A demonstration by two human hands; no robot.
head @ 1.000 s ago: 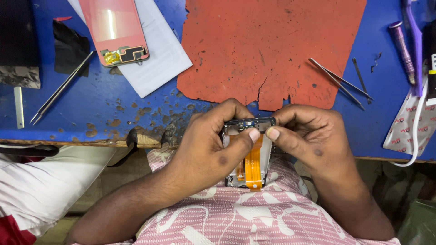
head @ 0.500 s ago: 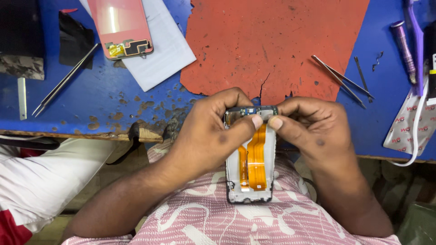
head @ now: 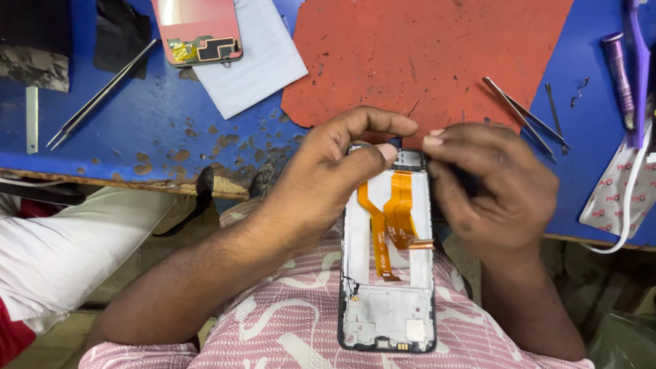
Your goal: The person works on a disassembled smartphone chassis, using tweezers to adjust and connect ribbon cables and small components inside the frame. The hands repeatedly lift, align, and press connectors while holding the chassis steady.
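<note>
Worn blue-painted wooden table (head: 157,130), matt red rubbery mat (head: 424,48), shiny metal tweezers (head: 102,92), glossy orange flex ribbon (head: 396,212)

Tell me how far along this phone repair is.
Done: the phone frame is stripped open, its orange ribbon cables bare, and the screen lies apart on the bench. In hand: left hand and right hand pinch the frame's top end. Left: the screen is not yet back on.

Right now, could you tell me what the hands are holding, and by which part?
Both hold the opened phone frame at its top end: the left hand pinches the top edge, and the right hand grips the top right corner.
</note>
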